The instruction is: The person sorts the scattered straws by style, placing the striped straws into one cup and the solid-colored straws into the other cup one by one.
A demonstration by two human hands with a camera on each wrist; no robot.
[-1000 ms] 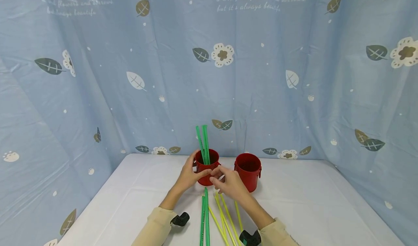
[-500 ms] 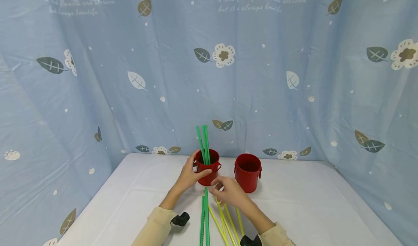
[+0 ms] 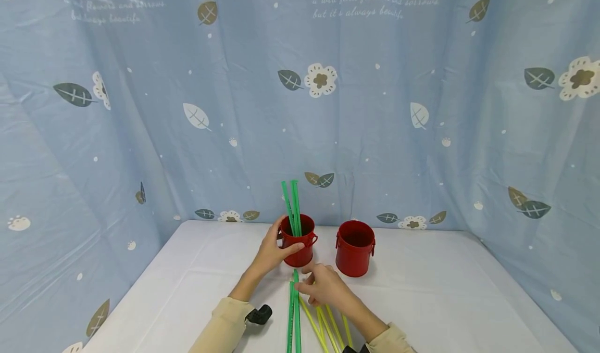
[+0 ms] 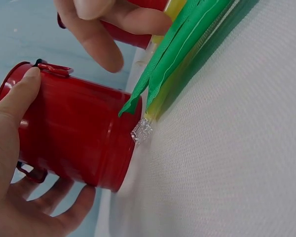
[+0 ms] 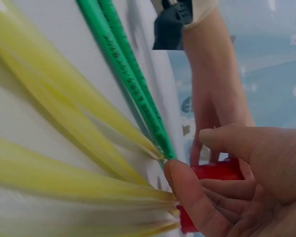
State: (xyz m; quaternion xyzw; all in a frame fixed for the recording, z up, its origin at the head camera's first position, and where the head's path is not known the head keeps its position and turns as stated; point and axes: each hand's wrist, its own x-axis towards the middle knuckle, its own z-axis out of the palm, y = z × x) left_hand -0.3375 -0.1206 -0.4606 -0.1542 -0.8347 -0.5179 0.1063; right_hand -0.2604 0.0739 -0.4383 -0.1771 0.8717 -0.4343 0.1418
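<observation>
My left hand (image 3: 271, 250) holds a red bucket (image 3: 300, 254) by its side, thumb near the handle lug, as the left wrist view shows. Several long green wrapped sticks (image 3: 294, 210) stand in that bucket. In front of it, more green sticks (image 3: 297, 316) with printed lettering lie on the white cloth. Beside them lie several yellow sticks (image 5: 64, 103) in clear wrapping. My right hand (image 3: 325, 289) hovers over the far ends of these sticks. Its thumb and index finger (image 5: 190, 185) are apart, with nothing gripped between them. The hand hides part of the yellow sticks in the head view.
A second red bucket (image 3: 354, 259) stands upright to the right of the first, and no sticks show above its rim. A white cloth (image 3: 436, 290) covers the table. Behind it hangs a blue patterned curtain (image 3: 375, 108).
My right hand has moved away from the left bucket, down and toward me, to the ends of the lying sticks. The left hand and its bucket have stayed in place.
</observation>
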